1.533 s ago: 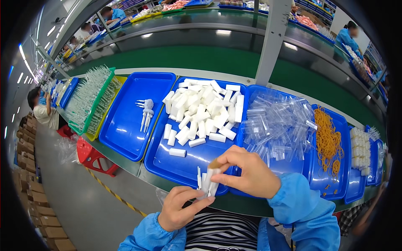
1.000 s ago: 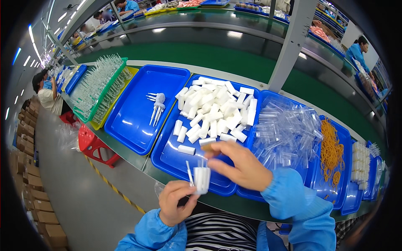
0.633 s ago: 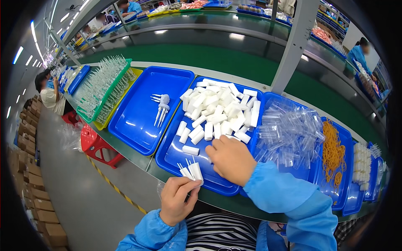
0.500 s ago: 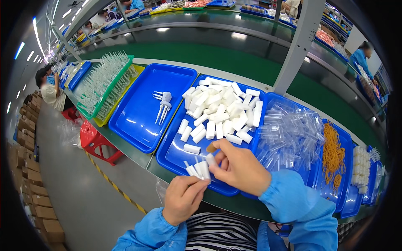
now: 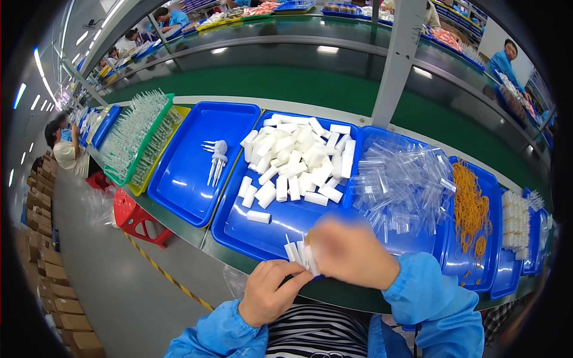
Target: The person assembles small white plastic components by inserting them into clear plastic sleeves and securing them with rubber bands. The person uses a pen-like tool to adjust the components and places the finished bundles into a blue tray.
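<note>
My left hand [image 5: 272, 290] is closed, pinching the lower ends of a small bunch of white foam blocks [image 5: 293, 252] with thin sticks showing at their tops. My right hand [image 5: 352, 252] is blurred, its fingers curled against the rightmost block of the bunch; a tan cover shows on one finger. Both hands are over the near edge of a blue tray [image 5: 234, 230] that holds a heap of loose white foam blocks [image 5: 304, 149]. One loose block [image 5: 258, 217] lies apart, nearer to my hands.
To the left, a blue tray [image 5: 179, 197] holds a small bundle of white-tipped sticks [image 5: 217, 161]; beyond stands a green rack [image 5: 146, 140] of thin clear pieces. Rightward are clear plastic tubes [image 5: 400, 179] and orange rubber bands [image 5: 470, 200]. A grey post [image 5: 395, 77] rises behind the trays.
My hands and the bunch have shifted right across the tray. My right hand has brought its block in against the others. The whole view has turned slightly.
</note>
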The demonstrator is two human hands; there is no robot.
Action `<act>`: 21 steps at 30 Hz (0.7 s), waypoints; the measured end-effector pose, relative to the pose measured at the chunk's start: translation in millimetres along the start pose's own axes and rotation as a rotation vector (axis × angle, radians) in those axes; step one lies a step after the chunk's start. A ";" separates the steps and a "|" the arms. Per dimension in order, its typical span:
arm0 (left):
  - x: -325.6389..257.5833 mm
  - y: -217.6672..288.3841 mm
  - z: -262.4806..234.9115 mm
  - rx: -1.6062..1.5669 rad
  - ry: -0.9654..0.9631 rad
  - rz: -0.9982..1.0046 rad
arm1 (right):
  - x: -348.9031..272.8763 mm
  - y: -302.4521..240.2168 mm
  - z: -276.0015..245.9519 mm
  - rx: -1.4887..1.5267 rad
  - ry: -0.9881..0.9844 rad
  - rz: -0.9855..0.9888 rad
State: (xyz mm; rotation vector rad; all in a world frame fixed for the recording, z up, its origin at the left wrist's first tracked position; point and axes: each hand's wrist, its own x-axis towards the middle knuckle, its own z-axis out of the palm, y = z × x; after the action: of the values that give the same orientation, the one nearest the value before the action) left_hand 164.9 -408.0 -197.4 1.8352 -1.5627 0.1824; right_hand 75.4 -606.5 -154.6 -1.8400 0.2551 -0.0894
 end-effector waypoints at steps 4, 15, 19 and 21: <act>5.3 11.0 -3.5 -0.007 -0.043 0.055 | 5.6 11.8 -9.0 0.309 0.407 0.030; -6.8 -3.0 5.4 -0.089 0.070 0.054 | -8.4 18.8 -12.7 -0.150 0.015 -0.366; -11.5 -9.7 12.2 -0.178 0.262 -0.004 | -6.1 15.3 -4.4 -0.063 -0.141 -0.233; -14.5 -12.0 9.4 -0.191 0.292 -0.023 | -5.9 10.4 2.7 0.055 -0.149 -0.155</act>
State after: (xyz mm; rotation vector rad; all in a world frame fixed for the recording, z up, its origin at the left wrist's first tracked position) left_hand 169.0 -401.7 -217.0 1.5985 -1.3091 0.2681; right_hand 68.8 -605.3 -164.9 -1.8000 0.0050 -0.0657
